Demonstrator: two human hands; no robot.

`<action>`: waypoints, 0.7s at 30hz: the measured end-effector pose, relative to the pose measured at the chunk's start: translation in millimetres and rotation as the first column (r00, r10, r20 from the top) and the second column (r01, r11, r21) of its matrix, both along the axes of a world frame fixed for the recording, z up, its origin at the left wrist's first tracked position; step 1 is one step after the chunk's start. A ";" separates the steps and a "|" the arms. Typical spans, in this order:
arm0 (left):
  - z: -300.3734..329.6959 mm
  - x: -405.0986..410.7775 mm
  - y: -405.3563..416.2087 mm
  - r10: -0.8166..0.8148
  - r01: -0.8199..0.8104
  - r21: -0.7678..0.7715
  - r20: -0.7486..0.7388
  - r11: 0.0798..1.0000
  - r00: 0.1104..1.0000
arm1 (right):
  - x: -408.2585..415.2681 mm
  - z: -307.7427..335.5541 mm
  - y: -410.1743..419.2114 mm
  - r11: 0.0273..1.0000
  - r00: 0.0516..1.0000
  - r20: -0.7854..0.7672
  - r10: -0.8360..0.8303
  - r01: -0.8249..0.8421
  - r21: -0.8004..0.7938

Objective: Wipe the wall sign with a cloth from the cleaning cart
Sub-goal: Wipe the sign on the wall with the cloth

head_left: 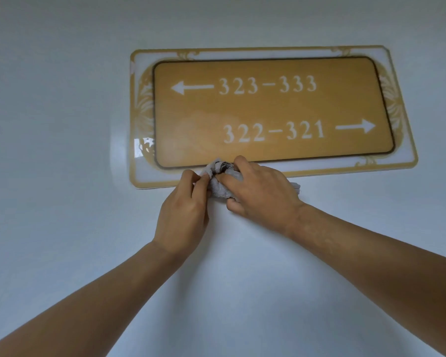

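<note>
A gold wall sign [268,109] with white room numbers and two arrows hangs on the pale wall, framed by a clear ornamented border. A crumpled grey cloth [218,185] is bunched at the sign's lower edge, left of centre. My right hand [260,191] covers the cloth from the right, its fingers curled into the folds. My left hand [184,210] pinches the cloth's left side with thumb and fingers. Both forearms reach up from the bottom of the view. Part of the cloth is hidden under my right hand.
The plain pale wall [62,124] surrounds the sign on all sides. A faint smear shows on the gold panel [201,124] left of the lower numbers. No cart is in view.
</note>
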State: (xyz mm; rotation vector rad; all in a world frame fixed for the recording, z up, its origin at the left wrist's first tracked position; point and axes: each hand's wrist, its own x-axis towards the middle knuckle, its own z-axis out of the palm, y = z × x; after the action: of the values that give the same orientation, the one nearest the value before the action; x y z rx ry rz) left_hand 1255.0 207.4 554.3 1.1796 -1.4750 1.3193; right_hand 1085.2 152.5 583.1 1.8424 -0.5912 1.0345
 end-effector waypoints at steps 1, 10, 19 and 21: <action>0.9 -11.7 -6.3 0.004 -0.004 -0.004 0.004 1.000 1.000 | -12.4 0.6 -6.5 1.000 1.000 0.008 0.015 -0.015 0.007; 1.7 -147.0 -83.4 -0.003 0.003 -0.033 0.011 0.999 1.000 | -149.2 4.1 -84.7 0.997 0.997 0.019 0.075 -0.075 -0.016; 2.7 -267.8 -148.9 -0.025 0.027 -0.031 0.036 0.999 0.999 | -273.7 6.4 -152.0 0.994 0.994 0.000 0.111 -0.111 -0.001; 4.2 -288.9 -159.7 -0.052 0.053 -0.018 0.043 0.998 0.998 | -295.4 5.5 -164.4 0.992 0.992 0.012 0.126 -0.126 0.012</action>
State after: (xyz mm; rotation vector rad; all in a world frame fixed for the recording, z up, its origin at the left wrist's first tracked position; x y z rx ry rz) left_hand 966.1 47.6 558.5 1.0996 -1.5105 1.3273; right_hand 789.9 -11.9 588.6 1.9056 -0.4938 1.1271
